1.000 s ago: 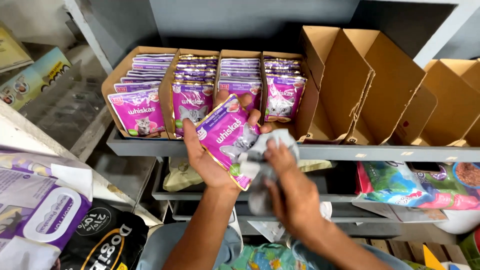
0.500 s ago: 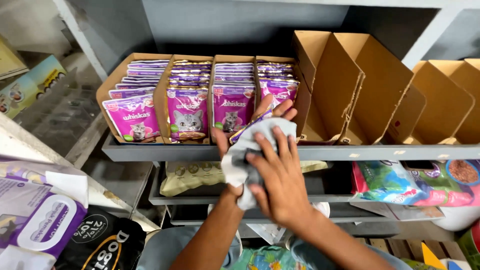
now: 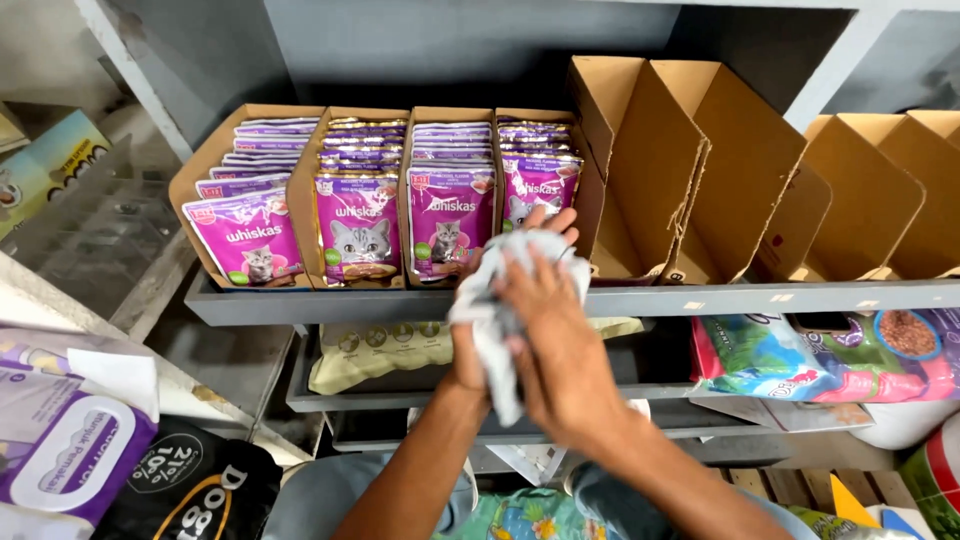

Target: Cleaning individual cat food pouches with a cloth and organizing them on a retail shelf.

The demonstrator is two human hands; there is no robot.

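Bags at 8 o'clock: a white and purple pack (image 3: 60, 450) and a black sack (image 3: 185, 490), leaning low beside the grey shelf unit. Shelf edge (image 3: 330, 305) runs across the middle. On it, at 11 o'clock, four open cardboard trays (image 3: 305, 190) stand side by side, each filled with purple cat-food pouches (image 3: 358, 228) standing upright in rows. All four look full; none of the pouches lies loose on the shelf.

Centre: person's left hand (image 3: 470, 350) comes up under a grey-white cloth (image 3: 495, 320), mostly hidden by it; grip cannot be told. Right hand (image 3: 555, 345) lies over the cloth, fingers curled and clasping it, just in front of the fourth tray, fingertips touching its front pouch.

At 1 to 2 o'clock, empty cardboard trays (image 3: 690, 180) stand tilted, with no stock inside. Below at 4 o'clock, a blue-green pet-food bag (image 3: 770, 360) lies on the lower shelf.
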